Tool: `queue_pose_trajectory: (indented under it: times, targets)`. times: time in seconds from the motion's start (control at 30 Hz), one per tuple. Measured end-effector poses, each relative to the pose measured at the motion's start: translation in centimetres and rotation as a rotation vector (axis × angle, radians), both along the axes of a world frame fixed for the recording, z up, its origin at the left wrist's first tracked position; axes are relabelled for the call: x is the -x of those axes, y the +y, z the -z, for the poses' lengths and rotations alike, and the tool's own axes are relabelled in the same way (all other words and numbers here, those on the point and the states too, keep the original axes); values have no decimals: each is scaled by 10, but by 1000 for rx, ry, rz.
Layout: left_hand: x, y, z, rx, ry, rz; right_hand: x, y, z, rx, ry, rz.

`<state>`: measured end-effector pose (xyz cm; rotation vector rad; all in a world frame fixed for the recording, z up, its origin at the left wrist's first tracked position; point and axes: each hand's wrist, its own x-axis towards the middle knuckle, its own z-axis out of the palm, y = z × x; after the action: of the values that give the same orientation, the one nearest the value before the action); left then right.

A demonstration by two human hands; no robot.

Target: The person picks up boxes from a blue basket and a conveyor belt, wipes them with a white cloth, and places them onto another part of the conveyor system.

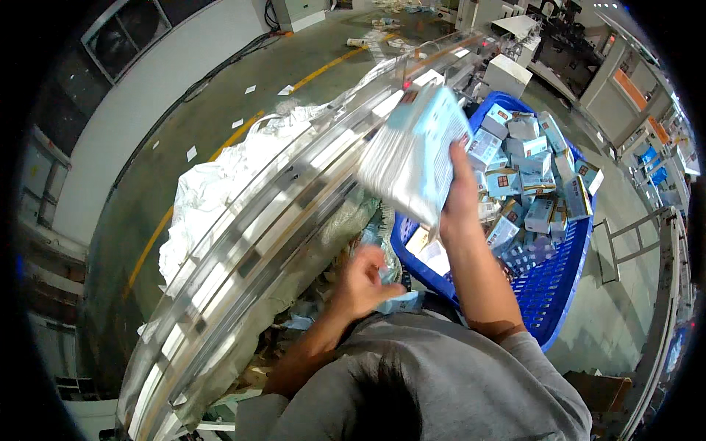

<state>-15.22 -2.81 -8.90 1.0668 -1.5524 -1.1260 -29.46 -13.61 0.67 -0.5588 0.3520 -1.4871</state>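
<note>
Fingers on the bare left hand [362,284] are loosely curled, low and close to the body; they look blurry, so I cannot tell if they pinch anything. A little farther out, the bare right hand [461,191] holds up a thick stack of flat, pale blue and white card sheets [415,151] by its right side, with its fingers pinching that stack and partly hidden. I think the stack is a bit heavy for one hand, stiff as a block, but made of thin, smooth pieces that could slip and fan out. Its corners may bend, though it should not break. Best to squeeze it flat across both faces and put a hand under the loose white edges. Beyond are a blue plastic basket with holes [550,312] full of small pale blue and white boxes [526,163], a long see-through rail [283,213] and a crumpled white sheet [220,187].
</note>
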Motion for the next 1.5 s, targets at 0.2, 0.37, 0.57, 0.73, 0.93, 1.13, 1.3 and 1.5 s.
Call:
queue_pose_trajectory:
  times: [0.2, 0.37, 0.57, 0.73, 0.93, 1.13, 1.3, 1.5]
  targets:
    - [-14, -13, -65, 233, 424, -303, -39, 25, 37, 94, 178, 196]
    - [-30, -1, -70, 259, 358, -506, -45, -2, 33, -189, 233, 222]
    - [-111, 29, -85, 215, -101, -1076, 13, 38, 67, 287, 1296, 469]
    - [-286, -2, -116, 20, -336, -1221, -41, 90, 144, 1252, 2219, -385]
    - [-210, 93, -62, 358, -657, -1007, -44, 97, 136, 995, 2360, -366]
    - [-119, 128, 117, -257, -429, -444, -112, 43, 262, 761, 2086, -587]
    - [-59, 25, 154, -6, -785, -233, -98, 25, 211, -207, 1648, -777]
    - [-29, -39, 181, -173, -1013, -75, -13, 72, 142, -99, 1032, -304]
